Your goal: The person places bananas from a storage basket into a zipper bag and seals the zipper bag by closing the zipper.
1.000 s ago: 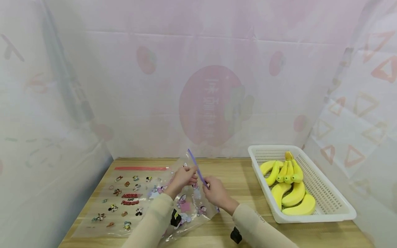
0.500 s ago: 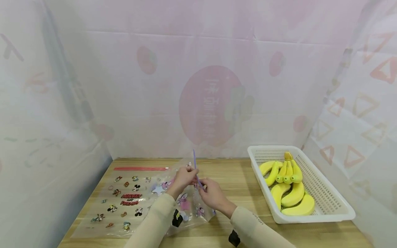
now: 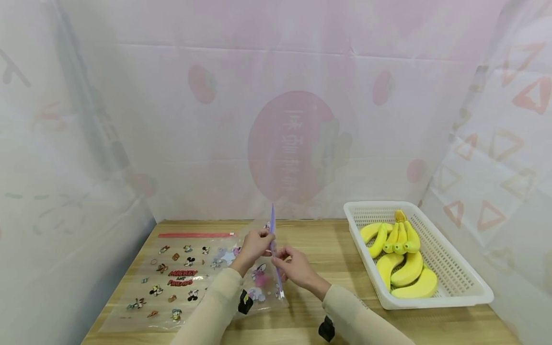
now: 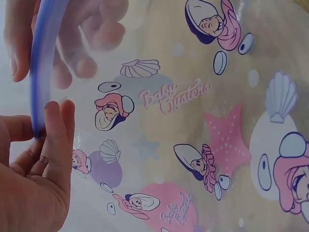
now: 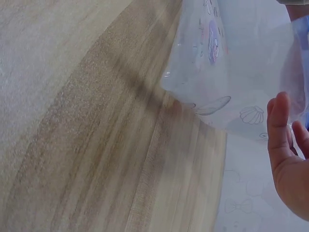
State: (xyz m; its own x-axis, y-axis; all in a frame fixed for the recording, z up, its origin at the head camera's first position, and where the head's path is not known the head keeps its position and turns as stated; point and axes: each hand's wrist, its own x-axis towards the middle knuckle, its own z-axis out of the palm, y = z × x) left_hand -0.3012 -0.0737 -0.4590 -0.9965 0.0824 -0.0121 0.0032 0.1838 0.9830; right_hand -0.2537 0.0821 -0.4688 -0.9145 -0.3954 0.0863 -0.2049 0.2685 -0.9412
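Note:
A clear zip bag (image 3: 260, 277) printed with pink shells and stars stands upright at mid-table, its purple zip strip (image 3: 272, 221) along the right edge. My left hand (image 3: 254, 247) pinches the strip near its middle; in the left wrist view, thumb and fingers of that hand (image 4: 36, 179) meet on it. Just below, my right hand (image 3: 299, 270) holds the strip between thumb and fingers. Those right fingers (image 4: 104, 36) show through the clear plastic in the left wrist view. In the right wrist view the right hand (image 5: 292, 174) overlaps the bag (image 5: 241, 72).
A second clear bag (image 3: 182, 278) with a red zip strip (image 3: 194, 235) lies flat on the left of the wooden table (image 3: 319, 235). On the right stands a white perforated basket (image 3: 435, 303) with several yellow bananas (image 3: 408, 270). Printed cloth (image 3: 297, 148) hangs behind.
The bag's purple strip has swung from a slant to nearly straight away from me. My right hand has shifted a little left along with it, and my left hand has barely moved.

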